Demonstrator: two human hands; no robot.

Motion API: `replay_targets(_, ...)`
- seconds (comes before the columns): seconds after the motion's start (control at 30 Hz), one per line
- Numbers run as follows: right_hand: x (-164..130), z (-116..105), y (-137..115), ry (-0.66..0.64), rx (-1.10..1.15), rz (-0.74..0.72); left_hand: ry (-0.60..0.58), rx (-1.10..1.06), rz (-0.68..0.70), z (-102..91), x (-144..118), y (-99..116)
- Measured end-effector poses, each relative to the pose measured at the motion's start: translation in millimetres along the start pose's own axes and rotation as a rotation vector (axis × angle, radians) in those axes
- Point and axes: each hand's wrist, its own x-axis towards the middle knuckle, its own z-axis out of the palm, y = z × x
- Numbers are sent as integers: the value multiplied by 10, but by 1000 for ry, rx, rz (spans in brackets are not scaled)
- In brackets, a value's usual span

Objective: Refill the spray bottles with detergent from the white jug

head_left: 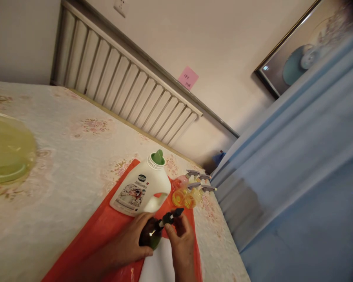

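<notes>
Dark bottle (150, 235): lower body hidden behind the left hand (128, 243).
Right hand (181, 241): wrist cut off by the bottom edge.
Jug label (134, 192): print too small to read.
Pink note (188, 78): writing illegible.
Yellow-green dish (6, 150): cut off at the left edge, blurred.
Framed picture (297, 55): partly behind blue curtain (297, 156).
</notes>
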Motion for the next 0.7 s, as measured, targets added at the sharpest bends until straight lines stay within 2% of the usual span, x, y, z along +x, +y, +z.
replay_targets(0.47, 67, -142, -226, 83, -33, -76, 1, -8, -17, -10, -14, 9)
replay_targets(0.7, 99, -231, -212, 122, 8, -56, -9, -13, -35, -20, -13, 21)
